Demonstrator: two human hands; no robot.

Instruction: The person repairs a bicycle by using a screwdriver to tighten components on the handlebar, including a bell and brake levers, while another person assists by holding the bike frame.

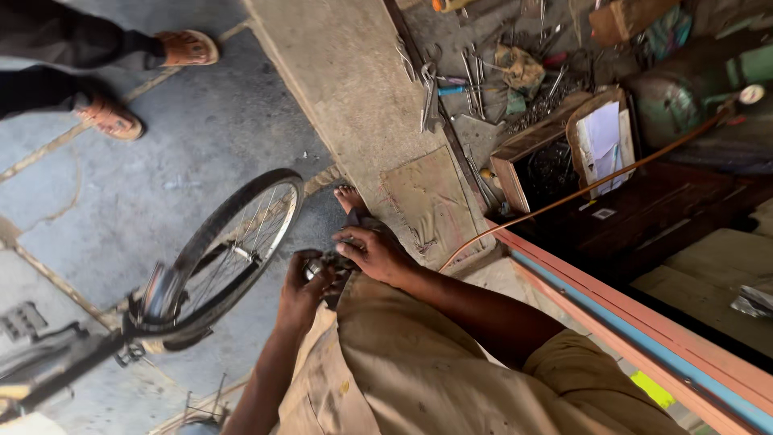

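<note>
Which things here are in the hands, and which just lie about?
In hand: small dark metal part, held by left hand and right hand.

Lying about: bicycle wheel, wrenches, wooden box, orange hose, papers.

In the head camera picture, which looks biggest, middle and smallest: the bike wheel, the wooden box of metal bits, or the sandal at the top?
Largest to smallest, as they look:
1. Bike wheel
2. Wooden box
3. Sandal

The box and sandal lie farther from the camera than the wheel, so their true sizes could differ from how they look.
</note>
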